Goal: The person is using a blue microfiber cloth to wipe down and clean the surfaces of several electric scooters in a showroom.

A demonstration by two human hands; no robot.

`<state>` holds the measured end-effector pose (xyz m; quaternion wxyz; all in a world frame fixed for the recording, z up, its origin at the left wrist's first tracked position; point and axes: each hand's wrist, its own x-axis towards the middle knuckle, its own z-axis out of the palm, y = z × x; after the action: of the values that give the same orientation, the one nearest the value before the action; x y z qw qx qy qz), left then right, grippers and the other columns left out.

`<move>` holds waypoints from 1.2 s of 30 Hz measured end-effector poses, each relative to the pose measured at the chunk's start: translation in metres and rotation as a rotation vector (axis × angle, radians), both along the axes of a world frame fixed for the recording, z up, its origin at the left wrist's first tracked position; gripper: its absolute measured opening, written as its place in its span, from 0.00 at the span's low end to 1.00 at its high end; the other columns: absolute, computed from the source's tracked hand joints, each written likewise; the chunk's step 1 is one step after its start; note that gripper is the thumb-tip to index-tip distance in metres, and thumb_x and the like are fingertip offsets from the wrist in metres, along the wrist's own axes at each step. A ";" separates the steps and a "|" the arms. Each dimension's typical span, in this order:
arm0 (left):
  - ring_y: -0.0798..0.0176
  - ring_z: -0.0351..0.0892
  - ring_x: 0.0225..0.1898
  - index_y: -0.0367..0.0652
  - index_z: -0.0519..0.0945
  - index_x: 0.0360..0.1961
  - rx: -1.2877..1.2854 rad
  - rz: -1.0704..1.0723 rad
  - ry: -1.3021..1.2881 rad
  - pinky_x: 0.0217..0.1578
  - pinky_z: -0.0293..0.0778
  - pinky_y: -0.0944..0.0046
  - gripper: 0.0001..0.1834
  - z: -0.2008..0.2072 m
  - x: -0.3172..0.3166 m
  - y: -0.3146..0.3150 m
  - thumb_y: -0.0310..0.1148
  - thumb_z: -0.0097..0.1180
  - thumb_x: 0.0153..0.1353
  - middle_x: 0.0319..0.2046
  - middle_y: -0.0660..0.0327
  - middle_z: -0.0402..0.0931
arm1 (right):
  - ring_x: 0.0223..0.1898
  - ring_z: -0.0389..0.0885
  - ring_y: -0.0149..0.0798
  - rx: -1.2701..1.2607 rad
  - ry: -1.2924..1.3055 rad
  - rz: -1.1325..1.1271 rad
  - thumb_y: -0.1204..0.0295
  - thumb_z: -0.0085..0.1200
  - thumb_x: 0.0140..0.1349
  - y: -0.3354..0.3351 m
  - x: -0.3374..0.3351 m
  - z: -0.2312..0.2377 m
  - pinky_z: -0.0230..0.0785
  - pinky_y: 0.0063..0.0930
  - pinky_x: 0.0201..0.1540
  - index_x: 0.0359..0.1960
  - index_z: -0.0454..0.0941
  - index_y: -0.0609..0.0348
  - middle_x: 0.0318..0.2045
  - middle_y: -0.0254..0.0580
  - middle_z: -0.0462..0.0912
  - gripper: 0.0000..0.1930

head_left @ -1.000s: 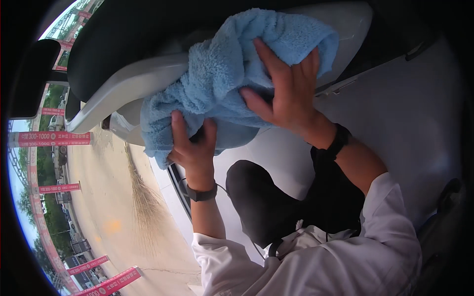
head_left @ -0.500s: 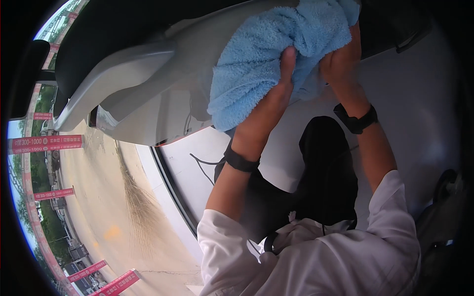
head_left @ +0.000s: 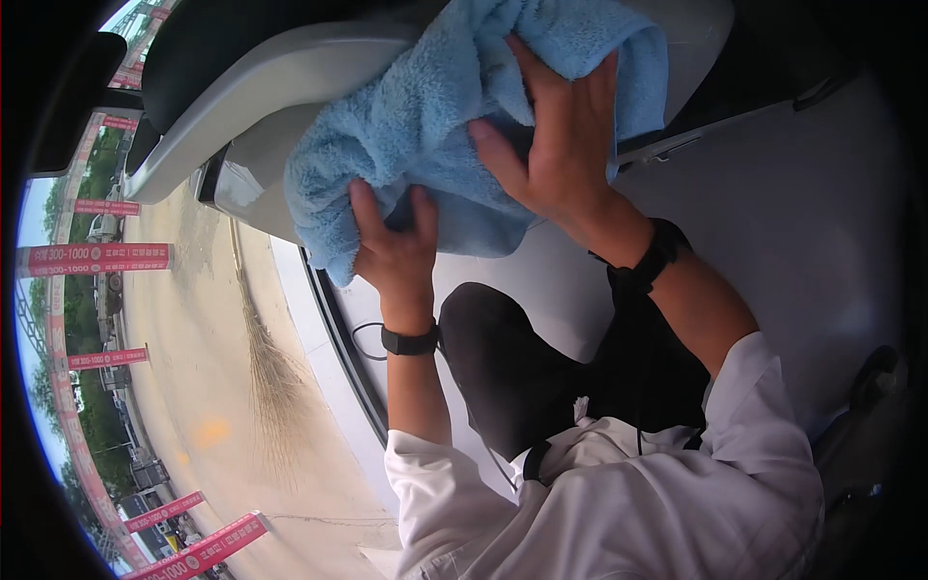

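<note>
A light blue towel (head_left: 406, 121) is bunched and draped against a grey curved panel (head_left: 691, 34), with folds hanging toward me. My left hand (head_left: 398, 246) grips its lower left part, a thumb and fingertip showing on the cloth and the other fingers hidden in it. Higher up and to the right, my right hand (head_left: 570, 150) has hold of the towel with thumb and fingers spread, some fingertips tucked into the folds. Most of the panel behind the cloth is covered.
A pale grey handle-like bar (head_left: 261, 77) curves along the panel's left. A straw broom (head_left: 261, 358) lies on the beige ground beyond a dark-edged sill (head_left: 338, 338). Pink banners (head_left: 97, 258) stand farther left. My dark-trousered knees (head_left: 503, 348) are below my hands.
The towel and my left hand have shifted left along the panel. My right hand has also moved left, and its fingers have spread on the cloth. The view has shifted slightly.
</note>
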<state>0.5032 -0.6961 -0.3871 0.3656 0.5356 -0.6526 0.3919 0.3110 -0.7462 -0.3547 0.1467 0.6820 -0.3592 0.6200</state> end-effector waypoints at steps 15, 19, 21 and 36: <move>0.46 0.74 0.51 0.41 0.65 0.63 0.215 -0.515 0.087 0.48 0.72 0.52 0.32 0.001 -0.109 -0.026 0.33 0.59 0.57 0.48 0.48 0.75 | 0.53 0.71 0.51 0.019 0.243 -0.125 0.58 0.60 0.53 -0.029 -0.099 -0.023 0.55 0.47 0.63 0.58 0.68 0.54 0.48 0.49 0.75 0.31; 0.52 0.79 0.42 0.59 0.64 0.67 0.292 -0.695 0.196 0.45 0.73 0.56 0.38 0.016 -0.143 -0.042 0.32 0.60 0.53 0.44 0.57 0.78 | 0.51 0.72 0.57 -0.067 0.292 -0.241 0.65 0.52 0.62 -0.047 -0.174 -0.055 0.64 0.43 0.51 0.51 0.69 0.69 0.49 0.58 0.73 0.21; 0.53 0.79 0.39 0.62 0.67 0.65 0.279 -0.672 0.139 0.43 0.73 0.58 0.37 0.020 -0.136 -0.038 0.32 0.61 0.51 0.42 0.58 0.79 | 0.49 0.72 0.54 0.087 0.233 -0.151 0.66 0.50 0.63 -0.041 -0.170 -0.047 0.64 0.41 0.51 0.53 0.66 0.70 0.48 0.57 0.71 0.22; 0.38 0.60 0.60 0.29 0.55 0.65 0.242 -0.107 0.154 0.59 0.59 0.47 0.38 0.003 -0.008 0.045 0.35 0.58 0.59 0.60 0.38 0.60 | 0.59 0.67 0.51 -0.089 0.078 0.088 0.59 0.63 0.48 0.011 -0.007 -0.007 0.51 0.51 0.66 0.60 0.68 0.44 0.49 0.49 0.75 0.34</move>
<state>0.4956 -0.6506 -0.3842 0.3678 0.5685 -0.6928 0.2480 0.3038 -0.7350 -0.3616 0.1634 0.7137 -0.2952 0.6139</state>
